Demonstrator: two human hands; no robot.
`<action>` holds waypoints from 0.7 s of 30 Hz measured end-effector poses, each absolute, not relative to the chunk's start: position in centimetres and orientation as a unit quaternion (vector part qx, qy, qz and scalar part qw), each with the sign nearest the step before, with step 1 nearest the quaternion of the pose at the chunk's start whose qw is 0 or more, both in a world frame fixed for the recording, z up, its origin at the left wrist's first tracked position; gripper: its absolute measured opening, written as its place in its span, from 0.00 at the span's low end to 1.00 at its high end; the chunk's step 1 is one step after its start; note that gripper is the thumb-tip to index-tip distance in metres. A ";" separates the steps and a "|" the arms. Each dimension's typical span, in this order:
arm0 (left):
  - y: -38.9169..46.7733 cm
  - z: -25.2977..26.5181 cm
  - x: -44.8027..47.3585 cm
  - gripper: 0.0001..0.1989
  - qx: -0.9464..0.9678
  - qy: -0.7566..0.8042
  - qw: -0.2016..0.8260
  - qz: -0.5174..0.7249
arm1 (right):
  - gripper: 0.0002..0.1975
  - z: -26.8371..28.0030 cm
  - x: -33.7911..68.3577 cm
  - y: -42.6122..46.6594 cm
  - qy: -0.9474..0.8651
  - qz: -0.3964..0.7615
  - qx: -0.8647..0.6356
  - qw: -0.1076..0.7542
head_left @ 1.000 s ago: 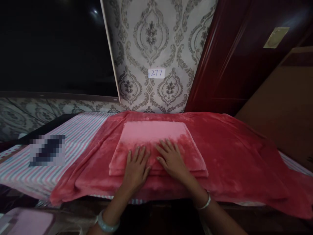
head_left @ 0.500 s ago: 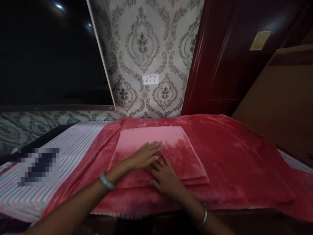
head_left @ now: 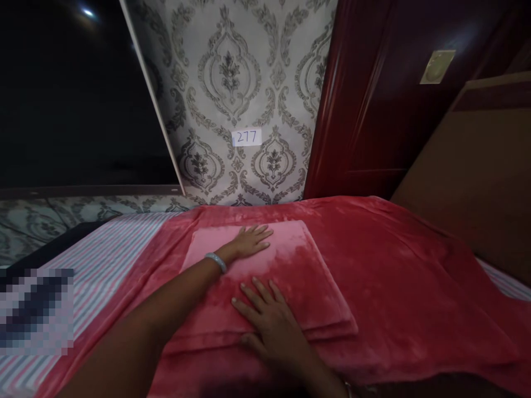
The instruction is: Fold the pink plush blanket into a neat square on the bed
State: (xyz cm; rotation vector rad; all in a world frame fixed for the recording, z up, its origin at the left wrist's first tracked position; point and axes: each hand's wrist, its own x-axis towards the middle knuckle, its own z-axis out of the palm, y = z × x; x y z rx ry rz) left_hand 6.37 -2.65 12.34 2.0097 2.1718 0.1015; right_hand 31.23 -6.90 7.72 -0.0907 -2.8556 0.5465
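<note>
A folded red plush cloth [head_left: 327,293] lies as a flat, layered rectangle, its nap brushed to a paler pink across the far part. My left hand [head_left: 251,241] rests flat on that pale far part, fingers spread toward the right; a light bangle circles the wrist. Nearer to me, my right hand [head_left: 269,320] lies on the cloth's front half with its fingers fanned out and the thumb by the front edge. Neither hand grips anything. Beneath the folded piece spreads a larger red plush cover [head_left: 398,276].
A striped cloth [head_left: 103,249] shows at the left under the red cover. Behind are a dark screen [head_left: 83,99], patterned wallpaper with a paper label [head_left: 246,137] reading 277, and a dark red wooden panel [head_left: 373,110]. A cardboard sheet [head_left: 477,171] leans at the right.
My hands have moved apart from near each other: the left slid forward onto the pale part, the right came back nearer to me. The pale patch's outline has altered, and the view has shifted slightly.
</note>
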 end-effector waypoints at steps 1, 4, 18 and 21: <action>-2.3 12.3 6.3 0.32 0.658 0.746 0.093 0.040 | 0.34 7.8 31.2 -6.9 -0.974 0.190 -0.033 0.117; -1.8 11.7 6.5 0.32 0.638 0.763 0.074 0.074 | 0.35 7.9 31.1 -6.9 -0.972 0.206 -0.034 0.108; -1.6 13.6 10.7 0.32 0.742 0.661 0.029 0.111 | 0.24 10.7 34.9 -2.1 -0.959 0.132 -0.166 0.189; -0.5 13.1 13.1 0.30 0.796 0.591 0.086 0.099 | 0.26 9.3 35.4 -0.6 -0.961 0.096 -0.198 0.165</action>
